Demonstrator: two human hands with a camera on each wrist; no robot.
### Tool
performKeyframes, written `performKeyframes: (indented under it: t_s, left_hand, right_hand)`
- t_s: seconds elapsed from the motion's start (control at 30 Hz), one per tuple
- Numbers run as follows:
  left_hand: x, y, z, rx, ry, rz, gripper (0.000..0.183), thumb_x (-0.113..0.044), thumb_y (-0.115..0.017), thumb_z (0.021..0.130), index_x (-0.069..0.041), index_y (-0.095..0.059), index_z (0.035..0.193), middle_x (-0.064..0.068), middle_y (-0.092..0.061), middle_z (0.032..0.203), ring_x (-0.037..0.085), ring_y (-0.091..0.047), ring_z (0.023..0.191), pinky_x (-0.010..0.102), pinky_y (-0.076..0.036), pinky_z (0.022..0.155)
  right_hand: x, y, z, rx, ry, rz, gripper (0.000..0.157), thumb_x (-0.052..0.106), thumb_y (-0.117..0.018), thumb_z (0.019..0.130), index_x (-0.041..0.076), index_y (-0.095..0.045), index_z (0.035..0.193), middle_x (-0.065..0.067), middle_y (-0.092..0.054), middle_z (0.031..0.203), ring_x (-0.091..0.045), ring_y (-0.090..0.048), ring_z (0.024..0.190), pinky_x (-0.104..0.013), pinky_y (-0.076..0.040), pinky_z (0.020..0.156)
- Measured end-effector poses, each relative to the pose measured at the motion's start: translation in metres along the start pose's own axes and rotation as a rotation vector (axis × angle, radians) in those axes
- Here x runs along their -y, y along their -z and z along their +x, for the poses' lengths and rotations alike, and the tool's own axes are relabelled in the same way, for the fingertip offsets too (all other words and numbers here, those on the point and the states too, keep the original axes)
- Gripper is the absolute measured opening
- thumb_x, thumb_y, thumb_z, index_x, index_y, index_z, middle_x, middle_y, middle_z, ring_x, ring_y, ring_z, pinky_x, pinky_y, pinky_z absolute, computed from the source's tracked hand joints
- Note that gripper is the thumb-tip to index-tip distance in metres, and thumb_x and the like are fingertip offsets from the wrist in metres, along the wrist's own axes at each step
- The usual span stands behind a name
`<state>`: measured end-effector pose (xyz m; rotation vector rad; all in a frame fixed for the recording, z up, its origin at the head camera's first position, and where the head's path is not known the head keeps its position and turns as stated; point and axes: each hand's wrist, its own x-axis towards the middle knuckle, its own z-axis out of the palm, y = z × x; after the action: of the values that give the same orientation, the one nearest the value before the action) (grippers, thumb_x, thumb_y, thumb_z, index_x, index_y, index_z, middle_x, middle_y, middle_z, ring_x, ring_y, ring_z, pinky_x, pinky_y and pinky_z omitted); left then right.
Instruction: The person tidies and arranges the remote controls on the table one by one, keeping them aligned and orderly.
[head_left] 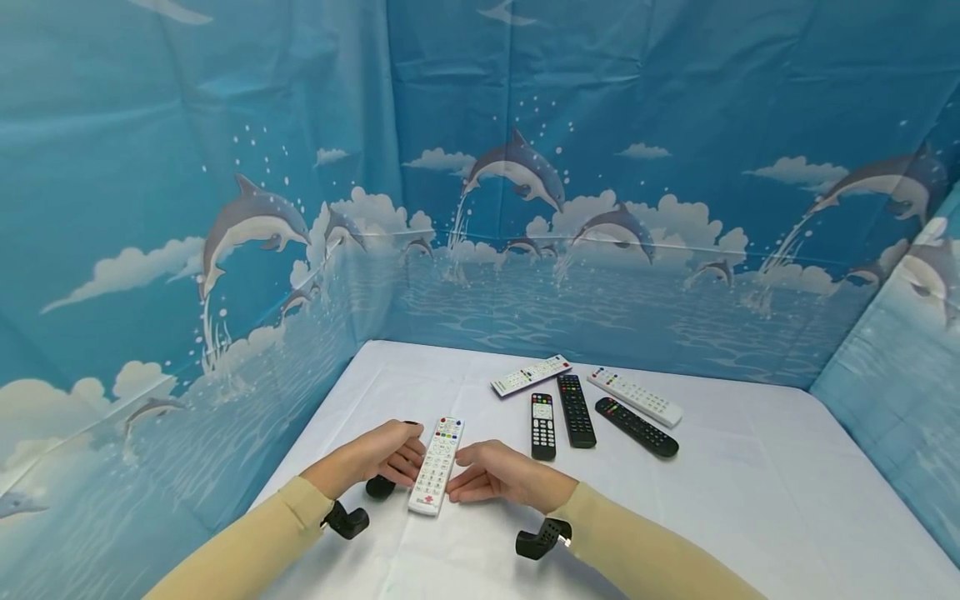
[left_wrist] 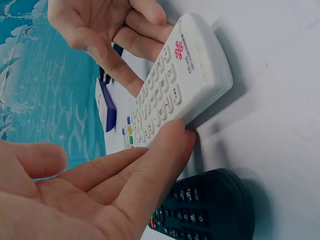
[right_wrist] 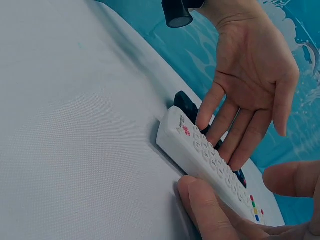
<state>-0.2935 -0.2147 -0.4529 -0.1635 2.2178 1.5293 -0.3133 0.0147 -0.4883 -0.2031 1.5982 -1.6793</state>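
Observation:
A white remote control [head_left: 437, 467] with small coloured buttons lies face up on the white table, between my two hands. At its left edge my left hand [head_left: 386, 452] touches the side with extended fingertips. From the other side, my right hand [head_left: 498, 475] holds its fairly straight fingers along the right edge. Neither thumb grips the remote in the wrist views. A black remote control [left_wrist: 220, 200] lies beside the white one, beneath my left hand; in the head view only its ends show, the rest hidden by that hand.
Farther back to the right lie several more remotes: a white one [head_left: 532, 375], a short black one with pale buttons [head_left: 543, 427], a long black one [head_left: 576, 411], a rounded black one [head_left: 637, 437] and another white one [head_left: 635, 397]. Dolphin-print curtains [head_left: 525, 308] enclose the table.

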Motion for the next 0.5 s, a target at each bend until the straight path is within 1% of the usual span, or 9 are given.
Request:
performKeyframes:
  t_s: [0.1,0.23,0.5]
  left_hand:
    - [0.0012,0.0002,-0.0001,0.002,-0.004,0.0,0.058,-0.034,-0.04,0.106,0.017,-0.056,0.127,0.021,-0.065,0.107,0.032,-0.065,0.086,0.041,-0.059,0.073]
    - [0.0018,-0.0002,-0.0004,0.005,-0.008,0.0,0.058,-0.034,-0.04,0.106,0.017,-0.056,0.127,0.021,-0.065,0.106,0.033,-0.065,0.086,0.041,-0.059,0.073]
    - [-0.0008,-0.0025,-0.0025,-0.005,0.0,0.009,0.056,-0.033,-0.039,0.106,0.017,-0.057,0.125,0.022,-0.063,0.103,0.032,-0.064,0.084,0.042,-0.059,0.073]
  right_hand:
    - [-0.0006,0.0004,-0.0013,0.017,0.002,-0.001,0.047,0.017,-0.053,0.102,-0.009,-0.045,0.141,-0.032,-0.067,0.11,-0.038,-0.07,0.102,-0.04,-0.057,0.088]
    - [-0.0023,-0.0001,-0.0021,0.017,0.01,-0.001,0.042,0.018,-0.053,0.101,-0.008,-0.051,0.135,-0.031,-0.068,0.108,-0.038,-0.07,0.1,-0.04,-0.057,0.087]
    - [-0.0047,-0.0033,-0.0037,-0.011,0.002,0.02,0.044,0.017,-0.054,0.101,-0.007,-0.047,0.137,-0.031,-0.069,0.107,-0.036,-0.072,0.098,-0.039,-0.058,0.085]
